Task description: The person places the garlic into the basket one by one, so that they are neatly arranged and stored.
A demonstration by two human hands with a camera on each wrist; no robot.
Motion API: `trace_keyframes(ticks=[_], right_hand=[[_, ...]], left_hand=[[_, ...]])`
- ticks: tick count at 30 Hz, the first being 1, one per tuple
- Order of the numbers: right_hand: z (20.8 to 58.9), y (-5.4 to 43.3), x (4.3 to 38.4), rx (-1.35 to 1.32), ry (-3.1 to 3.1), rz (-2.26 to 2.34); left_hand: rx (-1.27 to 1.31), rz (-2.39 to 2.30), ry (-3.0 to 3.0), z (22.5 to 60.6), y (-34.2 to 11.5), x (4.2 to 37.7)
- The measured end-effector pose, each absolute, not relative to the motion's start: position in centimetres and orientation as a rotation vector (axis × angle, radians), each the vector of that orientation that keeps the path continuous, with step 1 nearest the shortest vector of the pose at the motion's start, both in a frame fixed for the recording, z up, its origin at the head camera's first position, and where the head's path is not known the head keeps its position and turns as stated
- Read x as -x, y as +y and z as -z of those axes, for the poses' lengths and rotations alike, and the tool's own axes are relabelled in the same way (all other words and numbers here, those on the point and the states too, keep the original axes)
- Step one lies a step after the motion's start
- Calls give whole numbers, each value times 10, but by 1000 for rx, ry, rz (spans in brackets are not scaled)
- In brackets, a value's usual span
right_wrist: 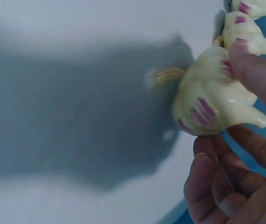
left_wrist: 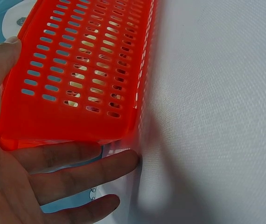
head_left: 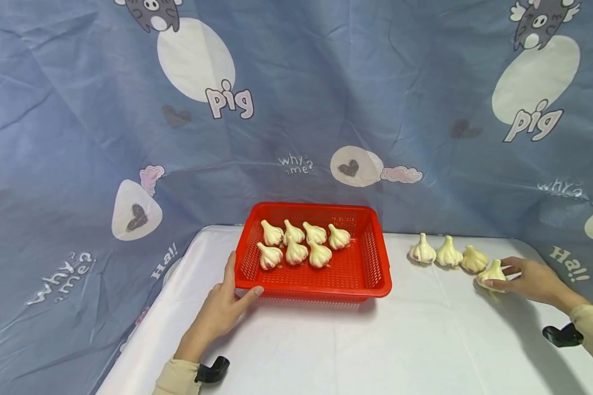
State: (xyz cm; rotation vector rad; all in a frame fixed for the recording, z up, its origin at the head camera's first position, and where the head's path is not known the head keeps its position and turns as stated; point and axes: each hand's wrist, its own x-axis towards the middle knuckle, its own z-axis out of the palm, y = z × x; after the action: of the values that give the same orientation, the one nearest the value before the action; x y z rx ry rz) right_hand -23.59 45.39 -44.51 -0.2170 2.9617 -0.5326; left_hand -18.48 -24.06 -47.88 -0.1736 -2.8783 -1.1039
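A red plastic basket (head_left: 296,286) with slotted walls sits on the white table. Several garlic bulbs (head_left: 296,253) stand in two rows in its left and middle part. My left hand (head_left: 219,307) holds the basket's near left corner, thumb at the front rim and fingers along the left side. In the left wrist view the other fingers (left_wrist: 81,179) stretch out past the basket wall. Off to the right, my right hand (head_left: 536,281) pinches a garlic bulb (right_wrist: 203,102) between thumb and fingers. That bulb has purple streaks and a tuft of roots, close over the tabletop.
Three more garlic bulbs (head_left: 448,254) form a slanting row between the basket and my right hand. Blue printed cloth (head_left: 286,126) hangs behind the table and along its sides. White cloth (head_left: 400,340) covers the tabletop.
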Motion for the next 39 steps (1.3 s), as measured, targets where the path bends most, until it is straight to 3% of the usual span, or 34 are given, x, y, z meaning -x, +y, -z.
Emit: trace_keyframes(ticks=[29,39], right_hand=[[461,449,228,157,2945,498],[464,449,219,247,2912,580]], left_hand=[[160,1091,-2881,479,-241,184],[140,1097,-2888,481,-241,185]])
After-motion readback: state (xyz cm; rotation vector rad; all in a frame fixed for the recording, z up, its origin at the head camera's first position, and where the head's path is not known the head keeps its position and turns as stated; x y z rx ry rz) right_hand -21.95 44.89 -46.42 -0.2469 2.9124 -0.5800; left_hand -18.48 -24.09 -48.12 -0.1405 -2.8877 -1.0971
